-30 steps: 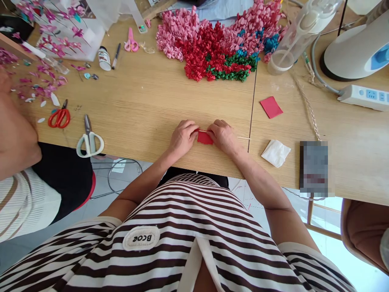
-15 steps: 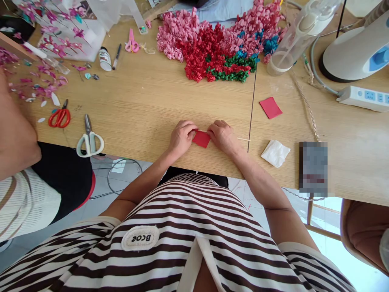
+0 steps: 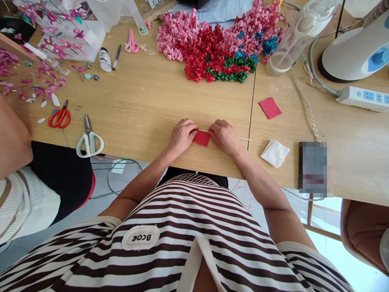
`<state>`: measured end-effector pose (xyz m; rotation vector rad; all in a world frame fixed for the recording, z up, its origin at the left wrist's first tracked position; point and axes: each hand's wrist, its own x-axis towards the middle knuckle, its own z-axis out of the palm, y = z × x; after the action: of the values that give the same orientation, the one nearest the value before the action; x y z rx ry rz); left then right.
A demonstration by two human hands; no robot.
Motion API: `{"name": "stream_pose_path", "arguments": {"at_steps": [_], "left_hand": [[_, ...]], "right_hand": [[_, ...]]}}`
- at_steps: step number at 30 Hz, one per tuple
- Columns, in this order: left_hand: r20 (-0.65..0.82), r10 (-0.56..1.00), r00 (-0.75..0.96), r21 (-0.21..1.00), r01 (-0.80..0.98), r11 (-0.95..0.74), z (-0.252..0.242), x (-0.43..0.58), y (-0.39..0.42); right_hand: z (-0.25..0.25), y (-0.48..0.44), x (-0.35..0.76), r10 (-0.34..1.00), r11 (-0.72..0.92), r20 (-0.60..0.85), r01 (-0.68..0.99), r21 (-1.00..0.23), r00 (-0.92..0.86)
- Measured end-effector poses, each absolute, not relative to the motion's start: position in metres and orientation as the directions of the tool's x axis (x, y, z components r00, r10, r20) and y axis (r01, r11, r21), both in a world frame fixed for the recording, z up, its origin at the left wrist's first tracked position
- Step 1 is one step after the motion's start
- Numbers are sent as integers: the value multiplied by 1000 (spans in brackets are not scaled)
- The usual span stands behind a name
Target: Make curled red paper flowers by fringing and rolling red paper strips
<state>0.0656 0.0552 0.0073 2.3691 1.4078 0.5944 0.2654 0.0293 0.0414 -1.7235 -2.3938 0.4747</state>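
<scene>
Holding the slip: the red paper slip (image 3: 201, 138) lay on the counter (image 3: 146, 101) between my hands, close to the near edge, against a thin wooden stick (image 3: 245, 139).
Left grip: my left grip (image 3: 182, 138) was closed, its fingers curled over the stick at the slip's left edge.
Right grip: my right grip (image 3: 224, 137) was closed too, over the stick, whose tip poked out to the right.
Risk: if either grip had eased, the slip could have slid along the stick; uneven pressure could have creased it.
Nearby: white-handled scissors (image 3: 89, 142) lay left; a red paper square (image 3: 270, 108) and a crumpled tissue (image 3: 274, 153) lay right.
</scene>
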Motion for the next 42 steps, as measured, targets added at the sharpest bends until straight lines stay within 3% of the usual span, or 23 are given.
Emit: {"name": "stream_pose_path", "arguments": {"at_steps": [15,27,42], "left_hand": [[264,880,396,505,721,-475,2,61,54],[188,884,428,600,662,-448,11,45,55],[209,861,463,490,713,-502,9,47,52]], "right_hand": [[37,28,263,941,289,-83,908,-302,-327],[35,28,264,938,302,-77,905,-298,-338],[38,27,263,940,293,-83,906,-305,-332]]}}
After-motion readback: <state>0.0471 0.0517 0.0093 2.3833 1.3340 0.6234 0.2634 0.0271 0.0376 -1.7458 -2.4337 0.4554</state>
